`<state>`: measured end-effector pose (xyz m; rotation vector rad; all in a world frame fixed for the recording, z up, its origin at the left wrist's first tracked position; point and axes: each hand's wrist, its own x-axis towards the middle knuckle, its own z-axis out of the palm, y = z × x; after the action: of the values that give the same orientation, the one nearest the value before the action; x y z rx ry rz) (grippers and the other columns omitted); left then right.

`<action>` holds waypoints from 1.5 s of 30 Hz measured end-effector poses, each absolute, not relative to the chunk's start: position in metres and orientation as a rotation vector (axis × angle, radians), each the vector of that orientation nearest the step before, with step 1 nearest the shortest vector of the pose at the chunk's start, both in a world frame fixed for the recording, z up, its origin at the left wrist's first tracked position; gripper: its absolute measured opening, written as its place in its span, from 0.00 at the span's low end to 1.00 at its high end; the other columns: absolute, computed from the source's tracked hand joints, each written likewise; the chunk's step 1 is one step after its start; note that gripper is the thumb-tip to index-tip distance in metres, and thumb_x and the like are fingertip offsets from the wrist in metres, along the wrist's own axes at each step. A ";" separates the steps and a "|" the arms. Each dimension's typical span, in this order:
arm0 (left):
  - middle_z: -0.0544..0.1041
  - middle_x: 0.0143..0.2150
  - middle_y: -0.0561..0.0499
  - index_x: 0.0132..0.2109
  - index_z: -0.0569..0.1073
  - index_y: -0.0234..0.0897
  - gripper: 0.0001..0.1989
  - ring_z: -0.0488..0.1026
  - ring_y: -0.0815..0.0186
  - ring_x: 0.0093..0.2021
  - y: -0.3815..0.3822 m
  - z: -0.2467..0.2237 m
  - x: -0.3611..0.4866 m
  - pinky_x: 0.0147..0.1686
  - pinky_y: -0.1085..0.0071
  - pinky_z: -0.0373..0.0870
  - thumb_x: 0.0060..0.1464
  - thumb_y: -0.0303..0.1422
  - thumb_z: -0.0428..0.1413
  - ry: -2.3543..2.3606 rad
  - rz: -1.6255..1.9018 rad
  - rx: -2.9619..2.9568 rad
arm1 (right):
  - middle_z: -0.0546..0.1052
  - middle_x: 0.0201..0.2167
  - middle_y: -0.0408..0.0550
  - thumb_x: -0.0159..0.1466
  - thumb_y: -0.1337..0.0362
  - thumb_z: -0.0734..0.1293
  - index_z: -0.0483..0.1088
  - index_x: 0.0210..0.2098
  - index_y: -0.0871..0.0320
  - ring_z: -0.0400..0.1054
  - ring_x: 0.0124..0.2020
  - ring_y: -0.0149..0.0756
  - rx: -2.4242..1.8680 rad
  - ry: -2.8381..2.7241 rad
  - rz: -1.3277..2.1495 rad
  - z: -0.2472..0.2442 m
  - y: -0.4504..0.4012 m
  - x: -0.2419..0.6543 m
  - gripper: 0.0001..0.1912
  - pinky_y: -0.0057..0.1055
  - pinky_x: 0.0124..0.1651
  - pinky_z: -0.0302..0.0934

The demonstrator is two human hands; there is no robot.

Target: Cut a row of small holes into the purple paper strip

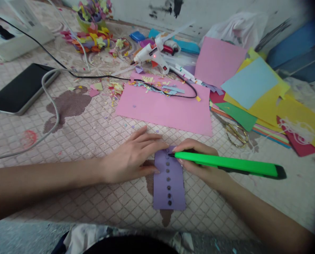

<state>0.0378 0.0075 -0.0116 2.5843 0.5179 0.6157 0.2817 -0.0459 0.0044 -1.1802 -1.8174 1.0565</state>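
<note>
A purple paper strip [161,190] lies on the patterned tablecloth, with a column of several dark filled dots and unfilled small circles near its top. My right hand [199,160] holds a bright green pen [228,164], its black tip touching or just above the strip near the upper circles. My left hand [136,153] lies with its fingers spread, thumb and fingertips at the strip's left and top edges.
Beyond the hands lies pink paper [165,109] with paper scraps and a black cable. Gold-handled scissors [236,134] and stacked colored papers [249,84] are right; a glue gun [152,53] is behind; a tablet [22,88] and white cable are left.
</note>
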 end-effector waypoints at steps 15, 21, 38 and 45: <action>0.74 0.55 0.42 0.61 0.61 0.35 0.29 0.65 0.55 0.62 0.007 -0.012 0.039 0.66 0.49 0.50 0.57 0.37 0.61 0.524 0.619 2.586 | 0.77 0.39 0.42 0.62 0.71 0.68 0.73 0.42 0.53 0.71 0.40 0.30 -1.177 -1.833 1.039 0.006 -0.045 0.281 0.10 0.25 0.41 0.65; 0.74 0.55 0.42 0.61 0.61 0.33 0.29 0.66 0.56 0.62 0.007 -0.011 0.040 0.66 0.49 0.50 0.57 0.37 0.62 0.521 0.619 2.585 | 0.77 0.40 0.43 0.62 0.71 0.68 0.74 0.42 0.53 0.72 0.41 0.31 -1.175 -1.838 1.042 0.006 -0.045 0.282 0.10 0.26 0.42 0.65; 0.74 0.56 0.42 0.62 0.60 0.35 0.29 0.64 0.57 0.63 0.007 -0.013 0.039 0.67 0.49 0.48 0.58 0.37 0.60 0.518 0.601 2.577 | 0.77 0.39 0.44 0.62 0.70 0.68 0.74 0.42 0.53 0.72 0.40 0.33 -1.203 -1.841 1.036 0.008 -0.045 0.281 0.09 0.29 0.42 0.66; 0.74 0.56 0.42 0.61 0.60 0.35 0.28 0.65 0.56 0.62 0.007 -0.011 0.039 0.66 0.49 0.49 0.58 0.38 0.60 0.522 0.599 2.581 | 0.78 0.39 0.44 0.63 0.70 0.67 0.73 0.42 0.53 0.72 0.40 0.33 -1.205 -1.851 1.038 0.008 -0.044 0.282 0.09 0.30 0.42 0.66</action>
<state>0.0390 0.0073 -0.0114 2.5807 0.5225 0.5986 0.2817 -0.0445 0.0076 -1.2050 -1.8512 1.0379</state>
